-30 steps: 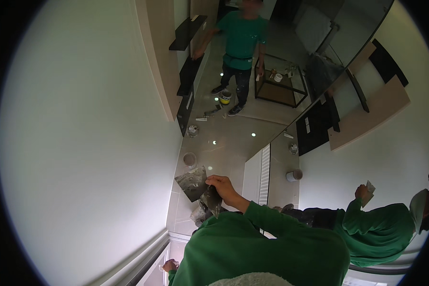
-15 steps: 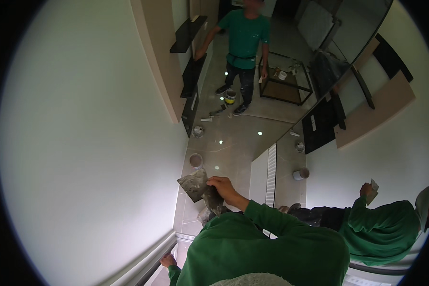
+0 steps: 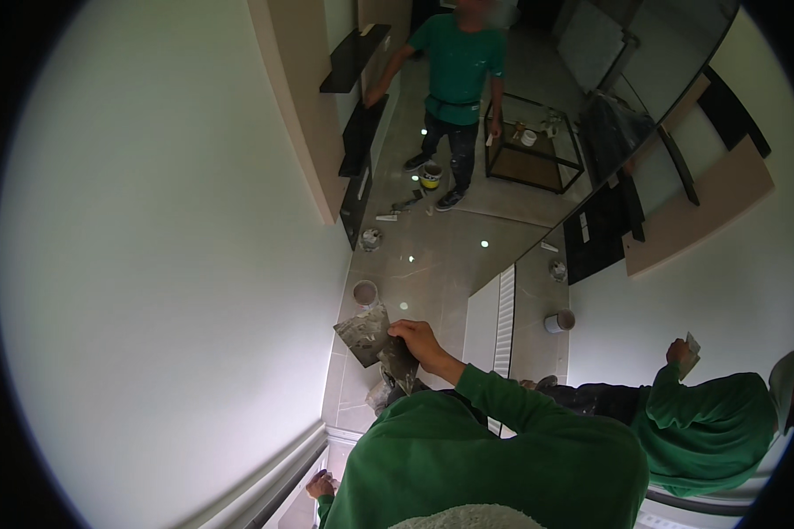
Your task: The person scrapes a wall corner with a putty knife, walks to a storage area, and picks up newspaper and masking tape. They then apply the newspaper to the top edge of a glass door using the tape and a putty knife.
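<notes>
Beside the smooth white wall [image 3: 168, 264], right hand [image 3: 417, 343] grips flat grey metal blades [image 3: 359, 338], outer edges free; left hand's [image 3: 321, 486] hold unclear.

The right fingers [image 3: 400, 329] cover the seam between a square grey putty-smeared metal plate [image 3: 360, 339] and a darker, narrower smeared plate [image 3: 400, 363]. Beyond them, the square plate overlaps the lower part of a round pale bucket [image 3: 365, 294]. Whatever the left fingers [image 3: 318, 487] touch is too small to tell. Far ahead of the right fingers, a green-shirted co-worker [image 3: 457, 70] has a blurred head, cut by the upper edge; small pale things [image 3: 528, 138] there are indistinct.
</notes>
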Demonstrator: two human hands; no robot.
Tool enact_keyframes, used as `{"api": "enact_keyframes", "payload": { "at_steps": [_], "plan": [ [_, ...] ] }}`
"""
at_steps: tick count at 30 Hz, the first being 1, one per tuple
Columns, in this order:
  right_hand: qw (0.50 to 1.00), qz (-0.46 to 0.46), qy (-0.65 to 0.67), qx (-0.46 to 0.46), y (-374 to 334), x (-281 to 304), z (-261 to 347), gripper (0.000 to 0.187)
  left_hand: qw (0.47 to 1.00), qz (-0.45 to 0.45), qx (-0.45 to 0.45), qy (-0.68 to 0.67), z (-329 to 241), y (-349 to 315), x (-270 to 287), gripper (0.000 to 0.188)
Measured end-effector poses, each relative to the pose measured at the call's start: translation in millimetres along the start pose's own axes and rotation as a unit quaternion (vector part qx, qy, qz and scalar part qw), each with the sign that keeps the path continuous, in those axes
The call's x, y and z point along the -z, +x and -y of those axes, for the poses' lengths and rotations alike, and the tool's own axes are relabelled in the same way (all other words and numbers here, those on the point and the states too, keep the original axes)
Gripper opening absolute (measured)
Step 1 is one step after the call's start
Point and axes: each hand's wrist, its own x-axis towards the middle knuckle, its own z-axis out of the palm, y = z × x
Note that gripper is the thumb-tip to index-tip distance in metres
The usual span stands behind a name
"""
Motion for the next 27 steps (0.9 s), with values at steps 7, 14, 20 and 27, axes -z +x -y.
{"api": "enact_keyframes", "payload": {
  "at_steps": [7,14,20,27],
  "plan": [
    [1.0,0.004,-0.024,0.016,4.6,-1.0,-6.0,0.018,0.958,-0.047,-0.129,0.251,9.9,17.9,-12.4,0.023],
    [1.0,-0.018,-0.013,0.006,0.8,-0.5,-4.8,0.018,0.972,-0.079,0.163,-0.147,-47.0,10.2,1.0,0.024],
    [0.998,-0.05,0.009,0.026,-1.4,6.7,-6.3,0.018,0.957,-0.06,0.18,-0.22,-23.1,0.9,-6.0,0.02],
    [0.983,-0.11,0.064,0.133,14.9,45.7,52.4,0.021,0.968,-0.018,0.056,-0.244,30.1,-3.0,-44.6,0.02]
  ]
}}
